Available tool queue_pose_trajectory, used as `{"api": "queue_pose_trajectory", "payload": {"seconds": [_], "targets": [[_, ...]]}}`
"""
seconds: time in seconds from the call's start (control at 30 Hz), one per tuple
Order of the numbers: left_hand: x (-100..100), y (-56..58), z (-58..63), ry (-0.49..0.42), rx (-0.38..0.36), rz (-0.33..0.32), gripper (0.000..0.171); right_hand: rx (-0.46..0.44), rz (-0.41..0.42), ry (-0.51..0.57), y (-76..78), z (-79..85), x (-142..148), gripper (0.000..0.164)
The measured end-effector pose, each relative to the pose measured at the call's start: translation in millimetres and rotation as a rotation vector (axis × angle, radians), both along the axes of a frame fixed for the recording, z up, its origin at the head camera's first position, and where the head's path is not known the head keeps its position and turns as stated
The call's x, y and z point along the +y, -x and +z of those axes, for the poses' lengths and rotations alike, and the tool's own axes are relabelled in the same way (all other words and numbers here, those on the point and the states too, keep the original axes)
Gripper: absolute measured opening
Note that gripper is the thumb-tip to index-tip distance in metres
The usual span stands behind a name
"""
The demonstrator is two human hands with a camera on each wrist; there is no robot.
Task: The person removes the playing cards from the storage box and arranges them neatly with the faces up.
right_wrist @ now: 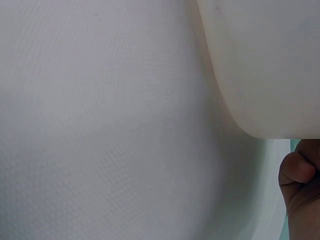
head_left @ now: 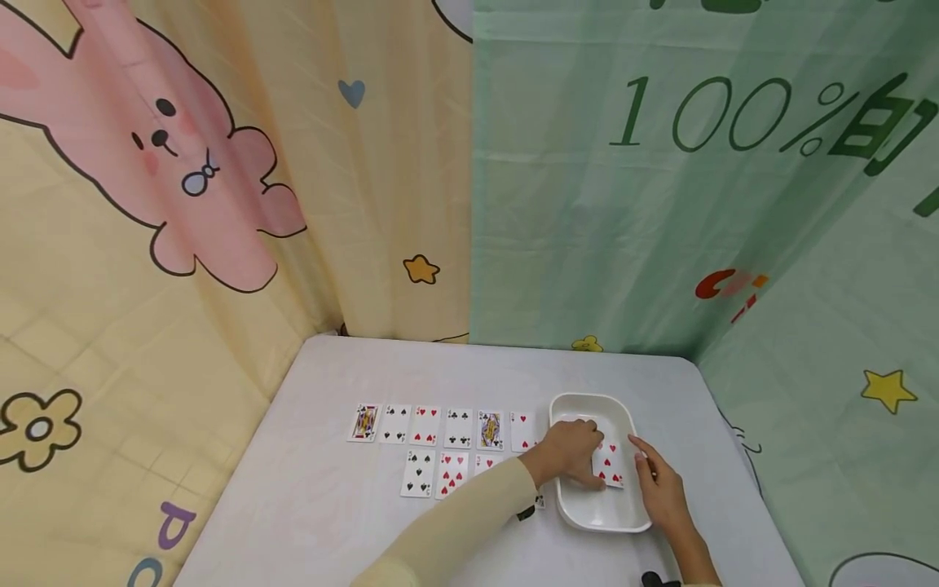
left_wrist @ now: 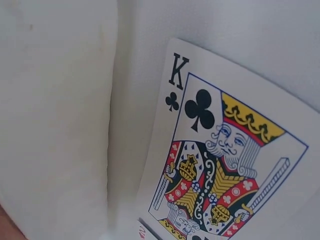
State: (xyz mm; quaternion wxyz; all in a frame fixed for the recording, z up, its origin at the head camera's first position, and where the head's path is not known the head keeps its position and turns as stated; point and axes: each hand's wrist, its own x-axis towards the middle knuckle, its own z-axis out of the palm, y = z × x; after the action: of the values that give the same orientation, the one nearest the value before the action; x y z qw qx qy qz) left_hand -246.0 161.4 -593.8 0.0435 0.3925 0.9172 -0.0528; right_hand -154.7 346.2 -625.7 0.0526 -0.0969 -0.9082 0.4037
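Note:
My left hand [head_left: 575,448] reaches over the near-left side of a white tray [head_left: 609,522]. Its thumb and fingertips grip opposite ends of a hearts playing card [head_left: 609,466] inside the tray. At the tray's right rim, my right hand [head_left: 663,489] pinches the edge between thumb and fingers. The right wrist view has the tray's rounded outer wall [right_wrist: 270,65], with part of that hand [right_wrist: 302,185] under it. Beside the tray, a king of clubs [left_wrist: 220,165] lies face up in the left wrist view.
Left of the tray, face-up cards lie in two rows. The upper row runs from a face card [head_left: 363,422] to a hearts card [head_left: 523,432]. A spades card [head_left: 419,473] starts the lower row, which my left sleeve [head_left: 462,522] partly covers. Curtains [head_left: 587,204] surround the white table [head_left: 308,489].

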Motion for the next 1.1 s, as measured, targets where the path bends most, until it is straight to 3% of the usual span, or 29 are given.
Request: {"api": "queue_pose_trajectory", "payload": {"seconds": [0.37, 0.7, 1.1], "targets": [[-21, 2.7, 10.6, -0.065, 0.040, -0.052, 0.085, -0.007, 0.000, -0.009, -0.5, -0.7, 1, 0.046], [-57, 1.5, 27.8, -0.187, -0.011, -0.060, 0.088, -0.008, -0.023, -0.018, -0.3, -1.7, 0, 0.045], [-120, -5.3, 43.1, -0.345, -0.053, 0.029, 0.085, 0.020, 0.002, -0.013, 0.1, -0.5, 0, 0.045]]}}
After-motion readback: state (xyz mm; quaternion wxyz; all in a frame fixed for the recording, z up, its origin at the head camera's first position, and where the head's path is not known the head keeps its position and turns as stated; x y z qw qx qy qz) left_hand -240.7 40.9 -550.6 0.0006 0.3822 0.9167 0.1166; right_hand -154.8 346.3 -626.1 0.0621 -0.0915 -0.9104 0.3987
